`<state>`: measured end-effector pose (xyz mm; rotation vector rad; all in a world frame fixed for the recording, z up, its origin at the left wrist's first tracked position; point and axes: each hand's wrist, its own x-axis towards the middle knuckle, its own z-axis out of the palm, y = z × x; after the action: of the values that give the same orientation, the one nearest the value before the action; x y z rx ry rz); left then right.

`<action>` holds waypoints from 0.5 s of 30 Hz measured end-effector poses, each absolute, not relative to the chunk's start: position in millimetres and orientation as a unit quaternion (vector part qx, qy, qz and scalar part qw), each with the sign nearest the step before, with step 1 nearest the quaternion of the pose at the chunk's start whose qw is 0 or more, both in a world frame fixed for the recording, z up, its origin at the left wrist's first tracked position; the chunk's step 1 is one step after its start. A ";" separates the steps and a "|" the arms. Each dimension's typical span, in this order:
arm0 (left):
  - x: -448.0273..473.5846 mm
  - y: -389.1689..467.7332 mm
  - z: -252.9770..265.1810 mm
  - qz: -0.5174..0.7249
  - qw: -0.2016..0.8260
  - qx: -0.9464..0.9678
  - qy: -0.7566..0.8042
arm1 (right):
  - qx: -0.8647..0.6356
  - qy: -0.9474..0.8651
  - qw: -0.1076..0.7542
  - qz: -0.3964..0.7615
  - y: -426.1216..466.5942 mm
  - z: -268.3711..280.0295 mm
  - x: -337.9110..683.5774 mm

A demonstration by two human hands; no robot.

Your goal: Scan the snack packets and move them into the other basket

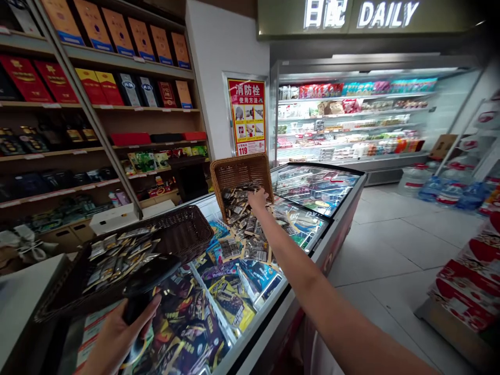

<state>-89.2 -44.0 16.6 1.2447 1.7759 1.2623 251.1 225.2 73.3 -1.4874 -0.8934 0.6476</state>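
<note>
My left hand (127, 325) is closed around the handle of a black handheld barcode scanner (154, 273), low on the left over the freezer. Stretched far forward, my right hand (258, 199) reaches into a tilted light-brown wicker basket (241, 172). Its fingers curl down onto small packets (236, 200); what they hold, if anything, is hidden. More of these clear, dark-filled packets (255, 245) spill from the basket's mouth across the freezer lid. A dark-brown wicker tray (187, 232) lies to the left, with a layer of similar packets (121, 252) in its left part.
Beneath is a glass-topped chest freezer (324, 250) holding colourful bagged goods (230, 302). Shelves of boxes (136, 88) stand at left, and a lit open fridge (351, 120) at the back. Red-white cartons (464, 281) and large water bottles (449, 190) stand on the floor at right.
</note>
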 end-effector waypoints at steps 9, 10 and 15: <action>-84.1 -71.5 50.2 0.537 0.317 0.430 0.653 | -0.483 -0.712 0.471 0.195 171.0 43.7 99.9; -87.8 -73.2 50.9 0.549 0.316 0.418 0.651 | -0.456 -0.748 0.434 0.211 167.0 44.7 75.9; -115.2 -77.1 48.5 0.669 0.269 0.287 0.630 | -0.445 -0.805 0.247 0.304 159.6 47.5 -35.1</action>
<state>-115.2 -77.1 48.5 0.7731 1.6991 1.8038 -35.1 159.6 47.5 -1.2128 -2.1961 0.8294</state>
